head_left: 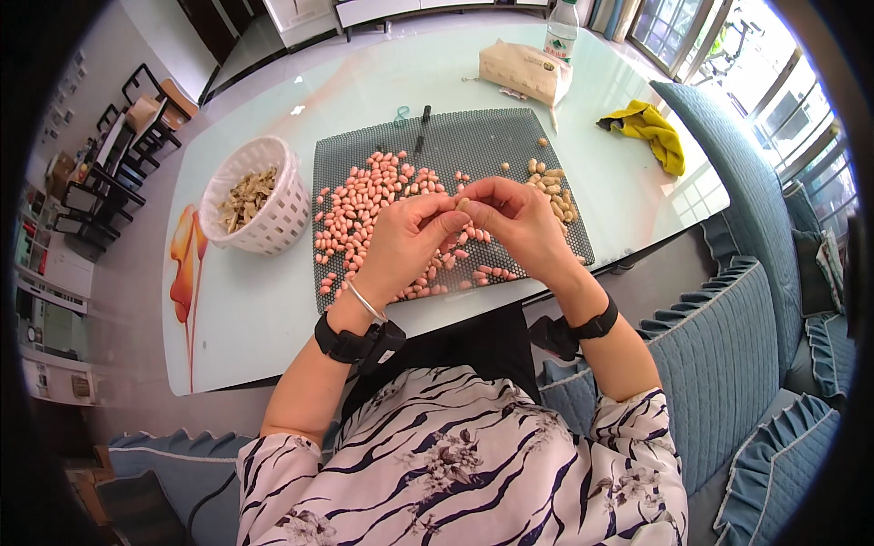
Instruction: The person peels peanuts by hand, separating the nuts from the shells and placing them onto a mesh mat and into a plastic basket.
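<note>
My left hand (416, 228) and my right hand (509, 215) meet over a dark perforated mat (471, 140), thumbs and fingertips pinching one small peanut pod (463, 204) between them. Pink shelled peanut kernels (358, 198) spread over the left and front of the mat, partly hidden under my hands. At the mat's right side lies a smaller heap of unshelled peanuts (550, 183). Left of the mat stands a white plastic basket (276, 222) with a thin liner, holding empty peanut shells (249, 198).
A glass-topped table (252, 327) carries everything. Beyond the mat are a tissue pack (519, 72), a plastic water bottle (562, 31) and a teal looped item (401, 116). A yellow cloth (645, 133) lies at the right. Blue quilted seating (717, 355) is beside me.
</note>
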A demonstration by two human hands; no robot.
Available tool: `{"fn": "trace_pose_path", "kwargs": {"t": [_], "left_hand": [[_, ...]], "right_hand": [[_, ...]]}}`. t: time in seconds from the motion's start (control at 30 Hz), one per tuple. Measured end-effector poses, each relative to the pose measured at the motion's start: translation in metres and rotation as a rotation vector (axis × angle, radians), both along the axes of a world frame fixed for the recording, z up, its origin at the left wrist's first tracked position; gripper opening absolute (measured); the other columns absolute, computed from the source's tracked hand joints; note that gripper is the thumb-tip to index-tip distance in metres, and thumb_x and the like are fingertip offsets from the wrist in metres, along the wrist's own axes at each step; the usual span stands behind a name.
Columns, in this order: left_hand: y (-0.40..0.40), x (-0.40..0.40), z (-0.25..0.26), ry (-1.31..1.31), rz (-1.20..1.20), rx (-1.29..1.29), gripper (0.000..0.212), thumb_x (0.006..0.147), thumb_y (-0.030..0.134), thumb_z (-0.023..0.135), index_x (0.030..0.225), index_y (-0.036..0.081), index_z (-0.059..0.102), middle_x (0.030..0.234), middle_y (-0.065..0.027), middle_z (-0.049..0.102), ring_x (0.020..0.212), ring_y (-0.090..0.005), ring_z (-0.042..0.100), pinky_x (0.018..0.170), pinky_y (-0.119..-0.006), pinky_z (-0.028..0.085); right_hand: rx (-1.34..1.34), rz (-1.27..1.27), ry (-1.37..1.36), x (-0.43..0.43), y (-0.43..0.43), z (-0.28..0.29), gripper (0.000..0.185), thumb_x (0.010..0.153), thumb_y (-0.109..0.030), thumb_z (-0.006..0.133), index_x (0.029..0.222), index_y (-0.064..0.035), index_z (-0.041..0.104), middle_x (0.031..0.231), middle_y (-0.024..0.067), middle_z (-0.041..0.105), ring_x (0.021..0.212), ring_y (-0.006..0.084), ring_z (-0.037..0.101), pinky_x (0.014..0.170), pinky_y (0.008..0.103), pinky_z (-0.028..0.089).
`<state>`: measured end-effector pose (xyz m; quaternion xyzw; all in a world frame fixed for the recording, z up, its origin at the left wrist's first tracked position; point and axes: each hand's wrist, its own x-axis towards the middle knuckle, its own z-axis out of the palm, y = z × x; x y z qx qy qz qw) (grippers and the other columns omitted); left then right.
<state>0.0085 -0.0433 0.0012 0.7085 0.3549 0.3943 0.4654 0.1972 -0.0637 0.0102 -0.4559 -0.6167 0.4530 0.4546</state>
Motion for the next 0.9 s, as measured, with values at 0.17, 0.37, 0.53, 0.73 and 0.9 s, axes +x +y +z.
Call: {"fn": "trace_pose_path", "kwargs": {"t": [0.17,0.37,0.53,0.73,0.9], "left_hand": [[-0.002,-0.003,-0.003,-0.094,-0.088,-0.139,0.018,0.095,0.017,0.065,0.09,0.0,0.07,0.068,0.0016,0.061,0.06,-0.004,0.058,0.052,-0.019,0.046],[-0.009,0.002,-0.004,-0.17,-0.046,-0.292,0.022,0.098,0.018,0.061,0.092,-0.001,0.069,0.072,0.0001,0.06,0.062,-0.006,0.054,0.054,-0.019,0.043],[-0.008,0.001,-0.009,-0.234,-0.04,-0.392,0.023,0.099,0.02,0.059,0.096,-0.001,0.069,0.077,-0.0008,0.063,0.065,-0.0057,0.056,0.058,-0.019,0.047],[-0.002,0.0,-0.008,-0.243,-0.042,-0.367,0.023,0.1,0.022,0.058,0.098,0.0,0.067,0.084,-0.0019,0.067,0.068,-0.0049,0.055,0.061,-0.019,0.047],[-0.001,-0.002,-0.006,-0.252,-0.051,-0.399,0.021,0.099,0.021,0.061,0.096,0.001,0.066,0.084,-0.0014,0.067,0.069,-0.0046,0.055,0.062,-0.019,0.047]], "right_hand": [[-0.015,-0.005,0.298,-0.009,-0.01,-0.012,0.023,0.094,-0.015,0.066,0.107,0.0027,0.068,0.091,0.0033,0.069,0.084,0.0082,0.062,0.076,0.0237,0.05],[-0.096,-0.021,0.413,-0.012,-0.014,-0.027,0.024,0.094,-0.013,0.066,0.11,0.0042,0.067,0.095,0.0055,0.07,0.087,0.0098,0.063,0.079,0.0245,0.051],[-0.132,-0.035,0.5,-0.018,-0.01,-0.036,0.026,0.094,-0.014,0.067,0.112,0.004,0.067,0.095,0.0053,0.069,0.087,0.0094,0.063,0.079,0.0234,0.05],[-0.066,-0.055,0.23,-0.012,-0.003,-0.018,0.027,0.092,-0.015,0.067,0.112,0.0035,0.069,0.094,0.0054,0.071,0.087,0.0083,0.064,0.077,0.0224,0.051],[0.003,-0.068,-0.032,-0.004,-0.005,0.001,0.028,0.088,-0.016,0.069,0.107,0.0043,0.07,0.09,0.0073,0.072,0.083,0.0096,0.067,0.074,0.0242,0.053]]}}
